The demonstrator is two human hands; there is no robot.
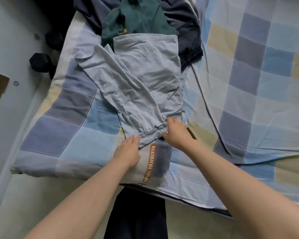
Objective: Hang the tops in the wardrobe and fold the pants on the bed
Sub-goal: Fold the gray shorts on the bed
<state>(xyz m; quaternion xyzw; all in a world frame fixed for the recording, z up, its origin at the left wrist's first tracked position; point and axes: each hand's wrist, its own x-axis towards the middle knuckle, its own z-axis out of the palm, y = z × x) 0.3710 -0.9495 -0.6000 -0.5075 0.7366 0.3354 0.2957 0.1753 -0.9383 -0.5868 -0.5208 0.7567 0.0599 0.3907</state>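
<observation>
Grey pants (pixel 141 83) on the bed (pixel 248 83).
My right hand (pixel 175 131) pinches their bunched near end; my left hand (pixel 128 150) lies flat-fingered beside it, touching the cloth.

One pair of grey pants (pixel 141 83) lying on one checked bed cover (pixel 248 83), one green garment (pixel 138 18), one dark navy garment (pixel 185 23), two hands, two black dumbbells (pixel 41 62) sitting on the floor

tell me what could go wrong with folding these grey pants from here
The light grey cotton pants lie with one leg skewed left, so the fold may come out crooked. The right hand bunches the waistband while the left hand only touches the edge. The far end overlaps the dark green garment, which could drag along.
</observation>
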